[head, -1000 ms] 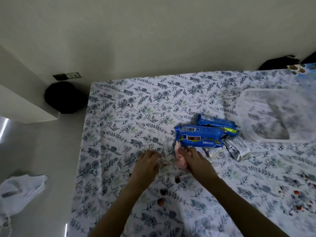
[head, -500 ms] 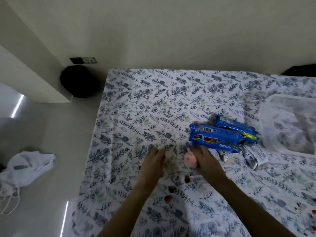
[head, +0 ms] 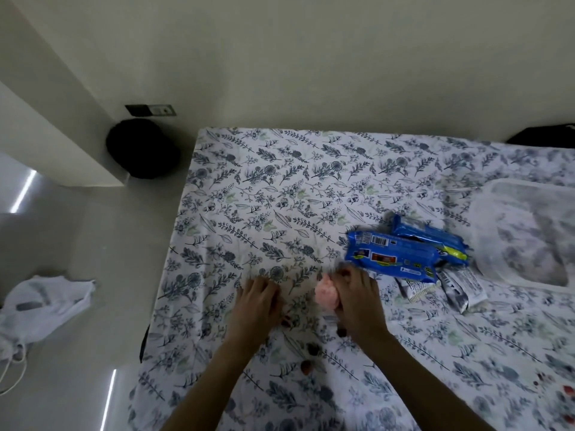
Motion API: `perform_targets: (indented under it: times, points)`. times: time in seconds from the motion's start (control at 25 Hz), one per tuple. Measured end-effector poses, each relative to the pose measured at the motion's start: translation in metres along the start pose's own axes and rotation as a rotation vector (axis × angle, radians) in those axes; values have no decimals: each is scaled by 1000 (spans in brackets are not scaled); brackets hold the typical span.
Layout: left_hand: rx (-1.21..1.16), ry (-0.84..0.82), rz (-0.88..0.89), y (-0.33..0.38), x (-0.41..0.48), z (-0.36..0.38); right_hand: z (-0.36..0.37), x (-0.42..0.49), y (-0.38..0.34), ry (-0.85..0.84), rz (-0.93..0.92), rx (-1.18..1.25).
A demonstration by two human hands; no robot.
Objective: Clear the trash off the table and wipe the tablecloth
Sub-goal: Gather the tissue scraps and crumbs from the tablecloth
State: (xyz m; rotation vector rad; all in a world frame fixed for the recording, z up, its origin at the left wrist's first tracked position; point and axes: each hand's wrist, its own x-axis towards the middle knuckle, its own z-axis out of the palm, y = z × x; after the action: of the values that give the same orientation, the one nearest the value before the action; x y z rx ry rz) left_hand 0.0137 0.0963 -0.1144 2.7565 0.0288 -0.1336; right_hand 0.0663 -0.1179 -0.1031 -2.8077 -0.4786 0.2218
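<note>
The floral tablecloth (head: 273,194) covers the table. My right hand (head: 357,297) holds a pink crumpled wad (head: 326,295) pressed to the cloth, just in front of two blue snack wrappers (head: 395,256). My left hand (head: 258,298) rests palm down on the cloth a little to the left, fingers together, nothing visible in it. Small dark brown bits (head: 306,367) lie on the cloth between my forearms. Silver-white sachets (head: 460,289) lie beside the blue wrappers.
A clear plastic container (head: 525,231) sits at the right. Red crumbs (head: 560,393) dot the cloth at the lower right. On the floor to the left are a white bag (head: 40,303) and a black round object (head: 143,147) by the wall.
The view has shifted, so the table sits further right in the frame. Both hands stay on the cloth; the right hand with the pink wad has edged toward the blue wrappers.
</note>
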Motion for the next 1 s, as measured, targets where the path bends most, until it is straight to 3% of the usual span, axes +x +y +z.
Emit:
perform_targets:
  times: [0.12, 0.28, 0.44, 0.6, 0.72, 0.84, 1.0]
  points:
    - [59, -29, 50, -2, -1, 1, -2, -4, 9, -55, 74, 32]
    - [-34, -14, 160, 8, 9, 3, -5, -14, 17, -95, 183, 161]
    - [-48, -8, 160, 26, 11, 6, -6, -15, 3, -86, 196, 320]
    - [-135, -69, 185, 37, 13, 2, -9, -10, -7, -201, 181, 467]
    - [-99, -260, 244, 57, 21, 2, -9, -16, 3, -191, 118, 335]
    - [108, -247, 305, 70, 30, 5, -10, -19, 10, -194, 85, 193]
    - [119, -242, 202, 55, 33, 2, -12, -20, 19, -222, 57, 161]
